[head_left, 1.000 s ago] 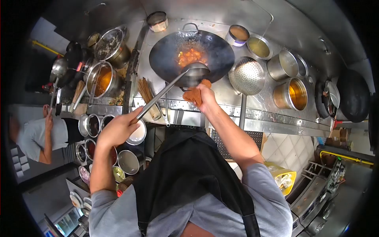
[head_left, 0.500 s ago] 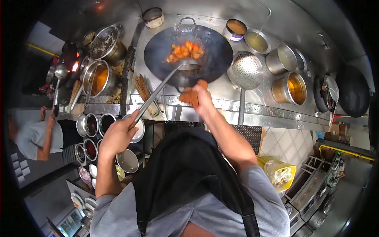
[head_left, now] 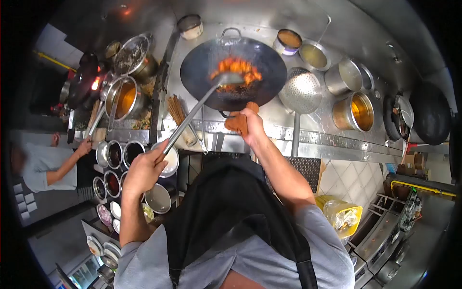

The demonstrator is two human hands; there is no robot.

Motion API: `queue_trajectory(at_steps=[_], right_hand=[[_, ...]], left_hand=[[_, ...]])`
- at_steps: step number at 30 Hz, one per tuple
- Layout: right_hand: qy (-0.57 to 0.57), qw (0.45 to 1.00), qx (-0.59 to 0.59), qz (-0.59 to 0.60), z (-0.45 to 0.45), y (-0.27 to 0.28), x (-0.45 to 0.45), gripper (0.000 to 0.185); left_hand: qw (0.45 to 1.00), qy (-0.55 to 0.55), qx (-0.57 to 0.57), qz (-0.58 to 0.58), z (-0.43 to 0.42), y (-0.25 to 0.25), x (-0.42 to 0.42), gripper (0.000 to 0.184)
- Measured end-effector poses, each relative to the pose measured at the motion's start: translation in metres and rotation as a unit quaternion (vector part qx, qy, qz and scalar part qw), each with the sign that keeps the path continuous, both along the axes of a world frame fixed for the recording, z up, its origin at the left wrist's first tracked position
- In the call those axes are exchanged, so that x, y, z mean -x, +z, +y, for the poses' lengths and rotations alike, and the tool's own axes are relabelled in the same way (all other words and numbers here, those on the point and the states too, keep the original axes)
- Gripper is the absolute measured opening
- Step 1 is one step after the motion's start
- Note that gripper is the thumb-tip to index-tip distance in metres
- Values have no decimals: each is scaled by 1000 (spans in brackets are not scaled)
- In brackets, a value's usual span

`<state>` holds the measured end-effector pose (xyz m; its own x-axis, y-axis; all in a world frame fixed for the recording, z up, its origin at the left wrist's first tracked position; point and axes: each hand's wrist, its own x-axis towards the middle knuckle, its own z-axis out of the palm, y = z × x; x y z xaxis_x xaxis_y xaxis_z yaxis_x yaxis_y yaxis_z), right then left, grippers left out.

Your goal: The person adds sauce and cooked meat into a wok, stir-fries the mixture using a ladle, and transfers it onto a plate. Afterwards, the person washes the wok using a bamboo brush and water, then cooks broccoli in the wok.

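Note:
My left hand (head_left: 146, 169) is closed around the long metal handle of a ladle (head_left: 192, 115). The ladle's bowl reaches into a black wok (head_left: 195, 79), beside orange-brown chunks of food (head_left: 238, 69) that look blurred by motion. At the wok's near rim, my right hand (head_left: 253, 126) grips a folded brown cloth (head_left: 237, 124) against the near loop handle (head_left: 226, 114). A bamboo brush (head_left: 180, 115) lies on the counter left of the wok. To the wok's right rests a perforated strainer (head_left: 299, 91) with a long handle.
Metal pots of amber liquid (head_left: 356, 111) stand at right; another pot (head_left: 139, 98) is at left. Two tins (head_left: 190, 26) (head_left: 288, 41) sit behind the wok. Seasoning containers (head_left: 113, 183) are low left. A co-worker's hand (head_left: 84, 146) holds a handle at far left.
The wok shifts slightly right, and the food inside spreads and moves right. My hands move a little with ladle and cloth. The co-worker's raised ladle is gone from its earlier spot; their hand is lower.

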<state>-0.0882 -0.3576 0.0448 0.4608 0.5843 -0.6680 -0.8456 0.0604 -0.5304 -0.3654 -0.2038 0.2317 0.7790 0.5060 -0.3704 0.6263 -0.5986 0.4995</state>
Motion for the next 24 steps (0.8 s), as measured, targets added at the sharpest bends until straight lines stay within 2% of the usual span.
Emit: queue_trajectory(at_steps=[2,4,6,9,12,15,18,20,21,24], right_hand=[[-18,1000,-2,-20,19,-17,-17,34],[-8,999,-2,-33,32,-44,-32,36],[28,999,2,-38,40,-69,-43,38],[49,997,10,-51,48,-91,-51,40],[84,993,15,-85,44,-89,-57,40],[97,992,6,-82,43,-95,-61,39],[98,992,10,-79,40,-84,-61,38],[49,996,20,-78,42,-73,-54,35],[67,995,19,-76,41,-72,-57,35],[85,994,27,-62,33,-76,-60,33]], left_hand=[[998,-21,6,65,9,11,-5,60],[998,-34,-31,47,20,-10,-11,60],[994,-52,-91,-4,31,-48,-23,58],[995,12,-86,-45,44,-117,-65,57],[993,47,-58,-96,49,-185,-119,59],[995,50,-37,-81,42,-188,-138,60],[993,-38,-103,-46,64,-155,-111,58],[987,-52,-148,-19,70,-116,-91,56],[983,-70,-171,4,67,-95,-86,55],[972,-97,-214,-7,61,-85,-56,56]])
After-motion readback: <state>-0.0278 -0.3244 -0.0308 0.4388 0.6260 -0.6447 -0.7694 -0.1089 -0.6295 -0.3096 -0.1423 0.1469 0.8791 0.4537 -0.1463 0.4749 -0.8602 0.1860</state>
